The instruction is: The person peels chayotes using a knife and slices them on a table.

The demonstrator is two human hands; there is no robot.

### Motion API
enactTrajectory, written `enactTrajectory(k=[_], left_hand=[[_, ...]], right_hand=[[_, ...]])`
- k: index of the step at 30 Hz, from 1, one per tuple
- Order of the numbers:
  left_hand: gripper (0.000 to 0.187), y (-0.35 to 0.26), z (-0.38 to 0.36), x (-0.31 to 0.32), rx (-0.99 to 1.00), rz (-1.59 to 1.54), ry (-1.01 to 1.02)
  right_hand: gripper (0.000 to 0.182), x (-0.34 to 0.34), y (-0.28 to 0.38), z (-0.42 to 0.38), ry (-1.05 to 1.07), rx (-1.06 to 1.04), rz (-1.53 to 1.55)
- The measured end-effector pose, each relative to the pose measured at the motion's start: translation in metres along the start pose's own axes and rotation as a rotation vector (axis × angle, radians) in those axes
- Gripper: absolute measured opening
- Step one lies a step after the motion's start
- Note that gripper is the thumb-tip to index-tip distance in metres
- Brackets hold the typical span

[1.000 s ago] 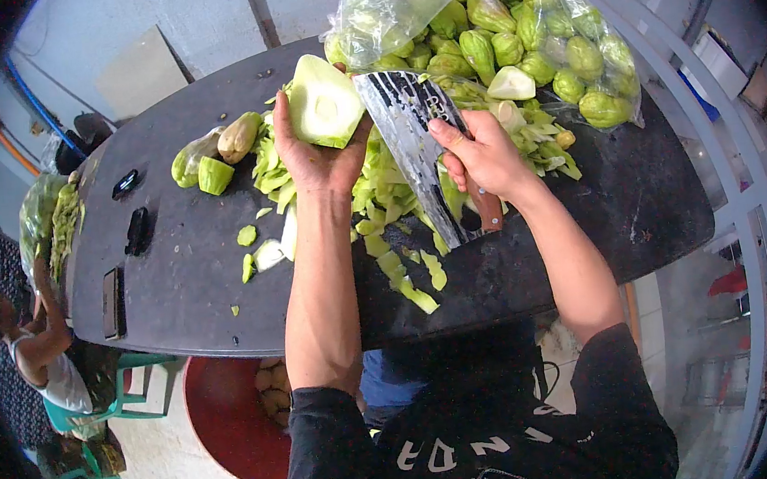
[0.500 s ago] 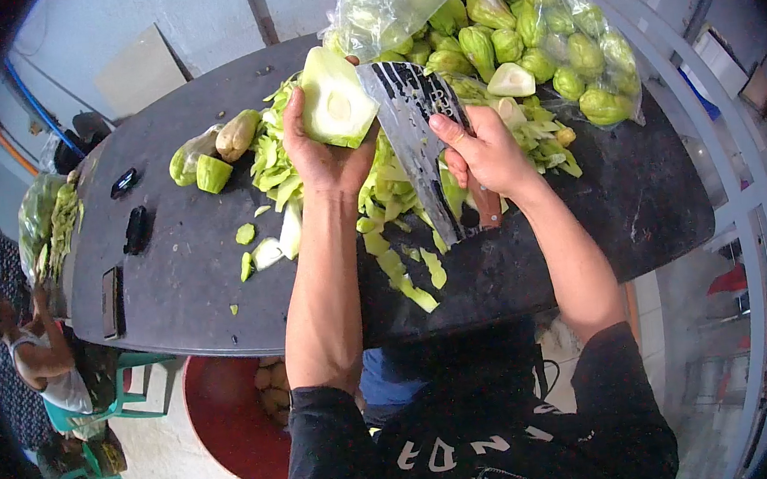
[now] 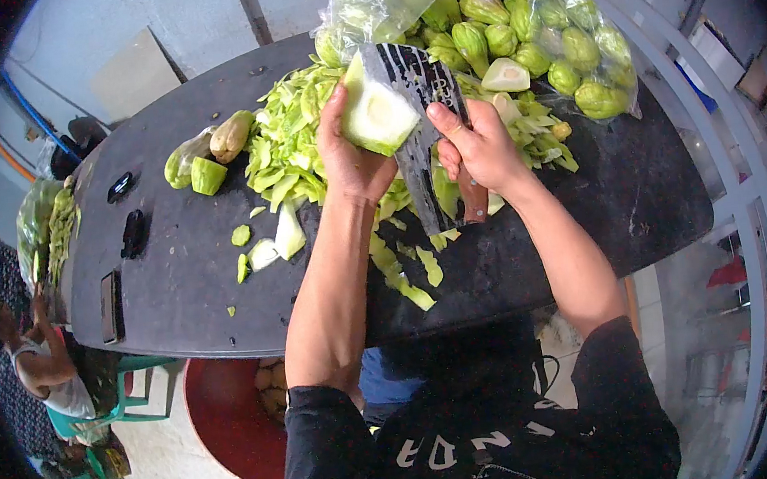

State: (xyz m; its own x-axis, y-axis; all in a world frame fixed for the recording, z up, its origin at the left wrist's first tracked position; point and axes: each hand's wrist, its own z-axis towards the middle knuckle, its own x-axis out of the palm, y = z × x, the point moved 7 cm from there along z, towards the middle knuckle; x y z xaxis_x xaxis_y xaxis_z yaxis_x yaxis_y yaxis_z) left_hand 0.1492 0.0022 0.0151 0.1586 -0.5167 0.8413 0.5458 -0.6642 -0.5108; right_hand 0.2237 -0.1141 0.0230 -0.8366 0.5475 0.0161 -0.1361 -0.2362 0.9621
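My left hand (image 3: 353, 155) is wrapped round a pale, peeled chayote half (image 3: 380, 117) with its cut face up. In my right hand (image 3: 476, 145) is the wooden handle of a wide cleaver (image 3: 424, 126), its dark blade flecked with bits and touching or overlapping the right side of the chayote. Beneath and around both hands lies a heap of green peelings (image 3: 289, 147). Beyond the cleaver, a clear plastic bag (image 3: 372, 8) holds several whole green chayotes (image 3: 581, 49), and a cut piece (image 3: 506, 75) rests at its near edge.
On the dark table (image 3: 197, 292), left of the peelings, are chayotes (image 3: 230, 136), a phone (image 3: 111, 306) and two small black objects. A red tub (image 3: 213, 428) stands below the table. Another person (image 3: 48, 369) sits at far left; metal rails (image 3: 750, 253) run along the right.
My left hand and the chayote have moved right and slightly down, and the chayote has tilted. The cleaver has shifted slightly, its blade now more upright.
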Motion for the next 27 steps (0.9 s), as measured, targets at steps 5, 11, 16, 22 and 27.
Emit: enactTrajectory(k=[5, 11, 16, 22, 27], left_hand=[[0.047, 0.006, 0.001, 0.005, -0.071, -0.08, 0.075], [0.049, 0.011, 0.002, -0.003, -0.12, -0.045, -0.054], [0.046, 0.008, -0.002, 0.0, -0.15, 0.041, -0.061], [0.062, -0.023, 0.008, 0.006, -0.065, -0.077, 0.224], [0.061, -0.049, 0.008, -0.025, 0.406, 0.004, -0.182]], right_hand=[[0.032, -0.005, 0.005, 0.002, 0.01, 0.001, -0.006], [0.029, -0.01, 0.002, 0.004, 0.052, 0.052, -0.023], [0.022, -0.016, 0.011, -0.001, 0.115, 0.122, -0.062], [0.021, -0.049, 0.04, -0.001, 0.002, -0.042, -0.146], [0.015, 0.018, 0.075, -0.03, -0.205, -0.567, -0.94]])
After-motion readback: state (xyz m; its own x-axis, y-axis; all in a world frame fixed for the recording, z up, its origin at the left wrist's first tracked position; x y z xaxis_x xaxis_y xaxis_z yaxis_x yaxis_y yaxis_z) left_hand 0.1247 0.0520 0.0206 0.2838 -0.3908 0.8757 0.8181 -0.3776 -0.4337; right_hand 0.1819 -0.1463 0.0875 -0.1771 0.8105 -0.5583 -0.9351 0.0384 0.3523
